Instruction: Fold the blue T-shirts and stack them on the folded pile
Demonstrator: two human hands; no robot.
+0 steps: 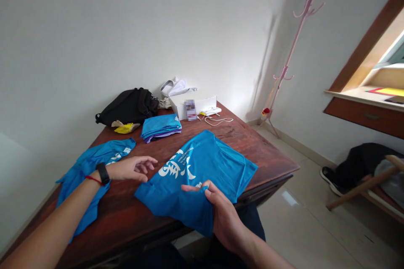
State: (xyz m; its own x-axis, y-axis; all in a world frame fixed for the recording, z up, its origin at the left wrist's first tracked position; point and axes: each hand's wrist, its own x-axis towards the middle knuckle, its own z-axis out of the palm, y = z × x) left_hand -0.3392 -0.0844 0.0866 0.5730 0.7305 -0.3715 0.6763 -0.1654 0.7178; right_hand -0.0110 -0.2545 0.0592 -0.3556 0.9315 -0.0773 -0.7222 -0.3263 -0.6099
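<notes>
A blue T-shirt (pixel 217 157) with white lettering lies partly folded across the front of the wooden table, its near edge lifted off the surface. My right hand (pixel 224 212) pinches that near edge between thumb and fingers. Above the shirt's left side hovers my left hand (pixel 135 168), fingers loosely spread and holding nothing; a black watch is on its wrist. Under and beyond my left forearm, a second blue shirt (pixel 85 164) lies loosely spread. Farther back sits a stack of folded blue and purple shirts (pixel 161 127).
A black bag (pixel 126 105), a yellow packet (pixel 126 127), a white box (pixel 179 107) and a white cable (pixel 221 121) occupy the table's back. A pink coat rack (pixel 293 46) stands in the corner. At right, someone in dark clothes (pixel 362 164) is near a wooden chair (pixel 362 185).
</notes>
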